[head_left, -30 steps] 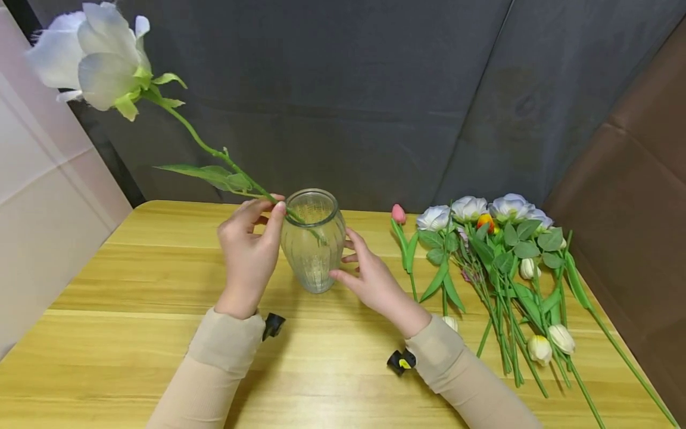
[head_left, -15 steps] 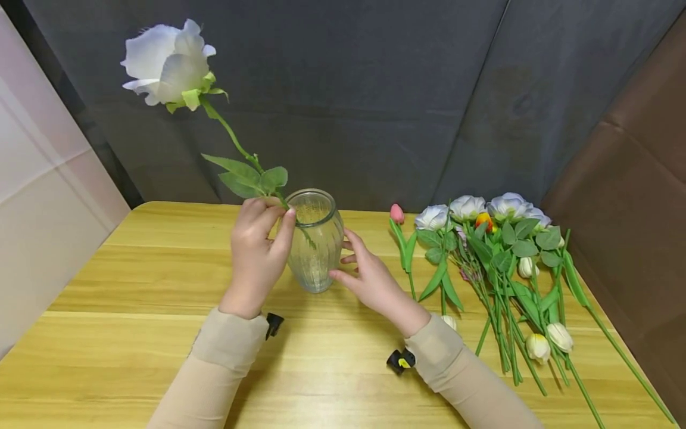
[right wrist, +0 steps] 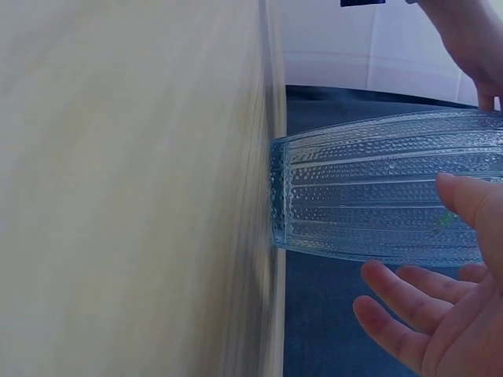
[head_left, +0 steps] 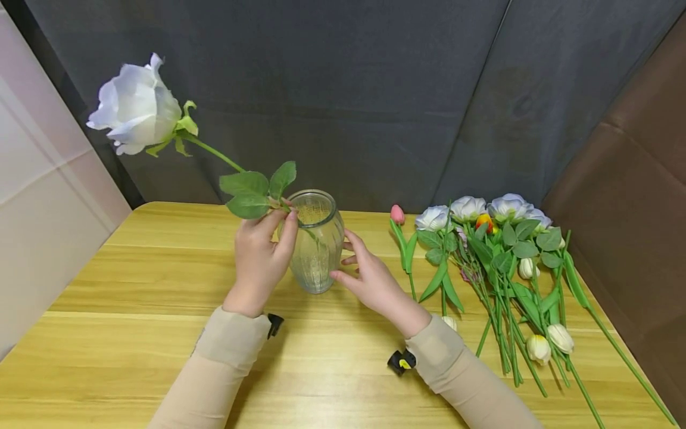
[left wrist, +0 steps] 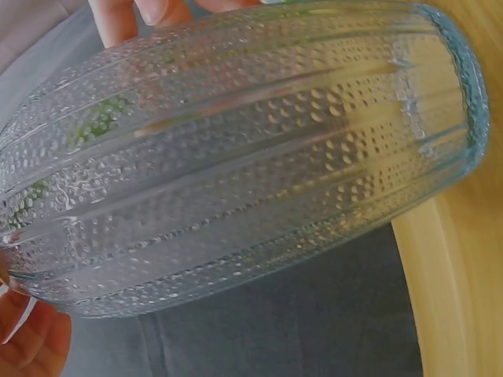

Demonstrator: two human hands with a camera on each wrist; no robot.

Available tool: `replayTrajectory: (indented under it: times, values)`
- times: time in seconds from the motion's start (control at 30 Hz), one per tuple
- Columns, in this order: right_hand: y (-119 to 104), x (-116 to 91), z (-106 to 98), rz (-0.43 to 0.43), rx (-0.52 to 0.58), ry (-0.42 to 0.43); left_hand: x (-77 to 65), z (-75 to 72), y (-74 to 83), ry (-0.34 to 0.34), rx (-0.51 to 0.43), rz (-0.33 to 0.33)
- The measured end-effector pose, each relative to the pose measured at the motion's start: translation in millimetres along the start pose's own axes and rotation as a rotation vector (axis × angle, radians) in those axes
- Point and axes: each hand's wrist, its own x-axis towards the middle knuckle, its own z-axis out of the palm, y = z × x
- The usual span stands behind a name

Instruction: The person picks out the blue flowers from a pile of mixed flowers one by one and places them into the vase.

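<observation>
A white rose with a faint blue tint [head_left: 136, 110] leans up and left in the head view, and my left hand [head_left: 259, 256] pinches its stem just below the leaves. The lower stem passes into the mouth of a ribbed clear glass vase [head_left: 316, 265], and its end shows through the glass. The vase stands upright on the table. At its right side is my right hand [head_left: 372, 283], its fingers spread and relaxed. In the right wrist view, the thumb lies across the vase [right wrist: 354, 192] while the other fingers look apart from it; contact is hard to tell.
Several artificial flowers lie at the right of the wooden table [head_left: 134, 357]: white-blue roses [head_left: 509, 207], a pink tulip [head_left: 397, 214], an orange flower [head_left: 485, 223] and white tulips [head_left: 538, 349]. A dark cloth [head_left: 348, 107] hangs behind the table.
My left hand has shifted slightly right, along the vase rim. The rose bloom swung right, then back left and lower, and its leaves turned. The right hand and vase stay in place.
</observation>
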Motion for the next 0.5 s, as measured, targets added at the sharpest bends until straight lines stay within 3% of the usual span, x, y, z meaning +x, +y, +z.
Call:
replayTrajectory:
  times: [0.1, 0.27, 0.5]
  values:
    - [0, 0, 0, 0.003, -0.002, -0.002, -2.0, -0.4, -1.8, -0.034, -0.008, -0.021]
    - [0, -1, -1, 0.007, -0.009, -0.010, -6.4, -2.1, -10.3, -0.144, -0.036, -0.087]
    - [0, -1, -4, 0.010, -0.018, -0.031, -14.3, 0.0, -28.7, -0.284, -0.154, -0.203]
